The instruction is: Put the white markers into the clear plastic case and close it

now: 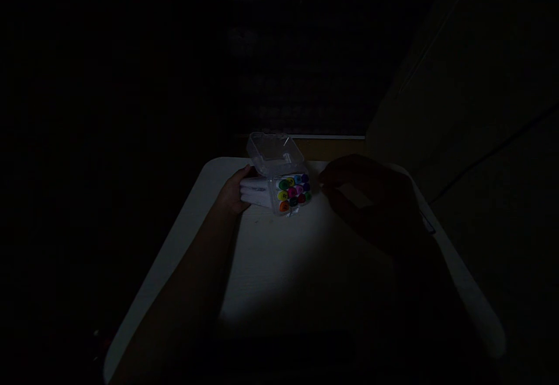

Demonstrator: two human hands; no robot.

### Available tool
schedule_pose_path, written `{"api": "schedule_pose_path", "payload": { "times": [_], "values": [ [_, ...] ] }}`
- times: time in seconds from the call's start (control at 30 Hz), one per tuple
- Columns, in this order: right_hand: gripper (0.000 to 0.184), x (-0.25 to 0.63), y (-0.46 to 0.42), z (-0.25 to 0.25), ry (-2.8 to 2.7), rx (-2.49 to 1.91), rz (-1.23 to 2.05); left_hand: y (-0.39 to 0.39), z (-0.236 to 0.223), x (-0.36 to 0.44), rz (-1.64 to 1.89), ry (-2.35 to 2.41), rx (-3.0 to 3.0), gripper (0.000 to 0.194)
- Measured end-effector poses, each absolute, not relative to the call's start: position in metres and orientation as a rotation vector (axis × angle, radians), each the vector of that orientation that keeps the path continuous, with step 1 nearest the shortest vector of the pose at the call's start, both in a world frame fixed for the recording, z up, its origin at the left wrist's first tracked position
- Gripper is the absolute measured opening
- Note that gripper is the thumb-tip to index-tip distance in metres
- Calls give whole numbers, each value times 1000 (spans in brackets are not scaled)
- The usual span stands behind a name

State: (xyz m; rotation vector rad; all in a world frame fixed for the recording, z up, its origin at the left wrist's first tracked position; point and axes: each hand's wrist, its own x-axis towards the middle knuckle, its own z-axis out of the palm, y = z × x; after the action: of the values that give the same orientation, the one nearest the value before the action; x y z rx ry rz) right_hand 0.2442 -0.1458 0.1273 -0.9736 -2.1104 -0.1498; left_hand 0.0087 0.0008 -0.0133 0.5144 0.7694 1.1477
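Note:
The scene is very dark. A clear plastic marker case [286,190] lies on its side on a white table [279,268], its lid [273,151] swung open upward. Several coloured marker caps [293,191] face me. My left hand [233,193] grips the back of the case from the left. My right hand [371,198] hovers just right of the caps, fingers curled toward them with the tips close together; nothing shows between them.
A white table edge runs along the far side near a dark wall and a pale strip [327,137]. A small dark object [428,222] lies by the table's right edge. Everything beyond the table is black.

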Motion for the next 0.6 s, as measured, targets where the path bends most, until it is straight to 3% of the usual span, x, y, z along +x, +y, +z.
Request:
{"api": "schedule_pose_path", "payload": {
  "times": [0.17,0.47,0.6],
  "values": [
    [18,238,-142,120,-2191,-993,-54,3,-16,9,1145,747,584,18],
    [81,193,-137,78,-2480,-1018,-10,-7,-4,13,1144,798,578,18],
    [87,182,-136,63,-2474,-1105,-90,-10,-1,15,1154,819,583,23]
  ]
}}
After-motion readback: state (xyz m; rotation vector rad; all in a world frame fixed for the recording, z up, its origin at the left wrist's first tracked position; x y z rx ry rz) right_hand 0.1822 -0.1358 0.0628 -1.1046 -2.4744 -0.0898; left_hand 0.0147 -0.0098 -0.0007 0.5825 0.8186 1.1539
